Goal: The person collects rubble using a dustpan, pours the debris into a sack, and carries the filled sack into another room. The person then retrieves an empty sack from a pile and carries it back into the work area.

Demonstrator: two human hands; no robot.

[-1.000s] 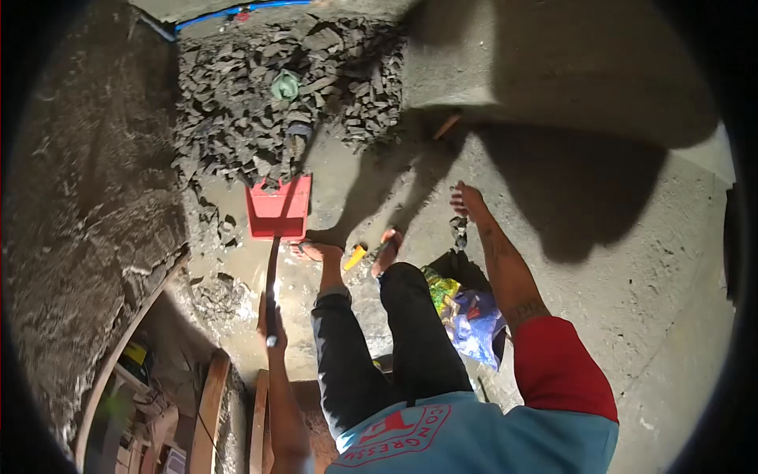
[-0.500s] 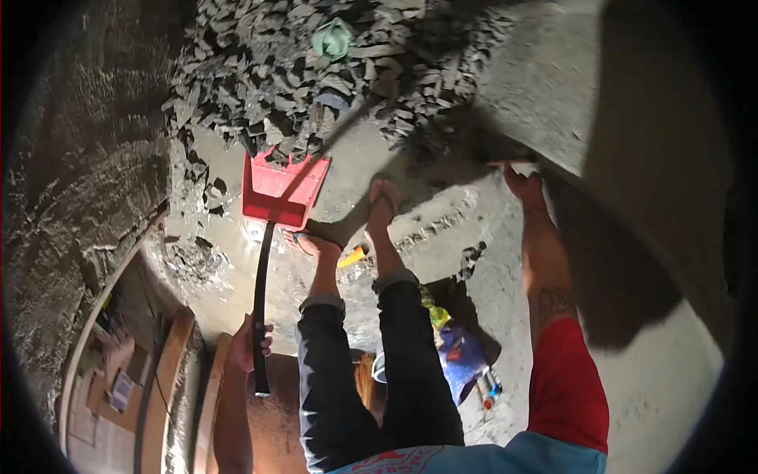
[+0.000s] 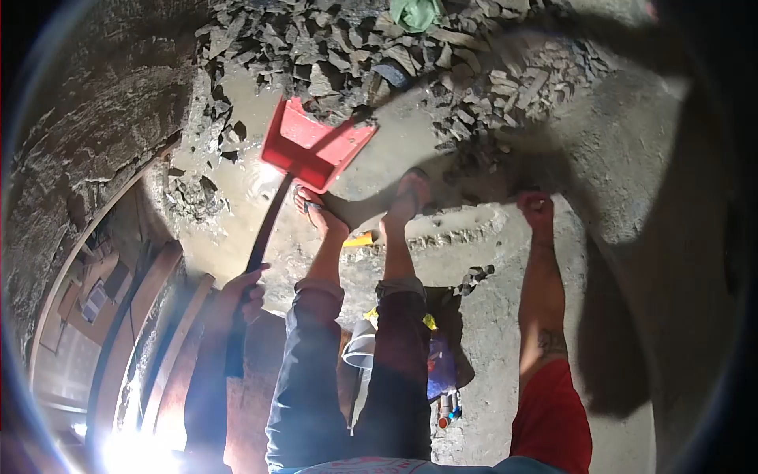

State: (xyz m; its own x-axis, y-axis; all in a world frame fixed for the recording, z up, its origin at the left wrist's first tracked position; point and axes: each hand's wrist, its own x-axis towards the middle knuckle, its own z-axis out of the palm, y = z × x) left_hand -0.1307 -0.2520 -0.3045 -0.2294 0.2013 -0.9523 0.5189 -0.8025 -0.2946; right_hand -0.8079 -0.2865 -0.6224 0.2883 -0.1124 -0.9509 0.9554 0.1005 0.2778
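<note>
My left hand [image 3: 243, 296] is wrapped round the black handle of a red dustpan [image 3: 304, 162]. The pan lies tilted on the wet floor in front of my feet, its mouth against the edge of a heap of broken stones [image 3: 347, 55]. Across the inside of the pan falls a dark shadow. Out to the right, my right hand [image 3: 538, 209] is closed near the grey floor and low bank. Something small and dark shows at its fingers, but I cannot make out what it is.
A green crumpled bag [image 3: 416, 14] lies on the stones. By my sandalled feet is a yellow piece [image 3: 358, 239]. A grey bucket [image 3: 360, 345] and a blue bag [image 3: 444, 367] are near my legs. Curved boards [image 3: 138, 340] stand at left, beside a bright lamp [image 3: 138, 454].
The view has shifted. The dustpan has turned, its mouth swinging to the right, with my left hand still on its handle. My right hand's wrist has turned. A bright lamp now shows at lower left.
</note>
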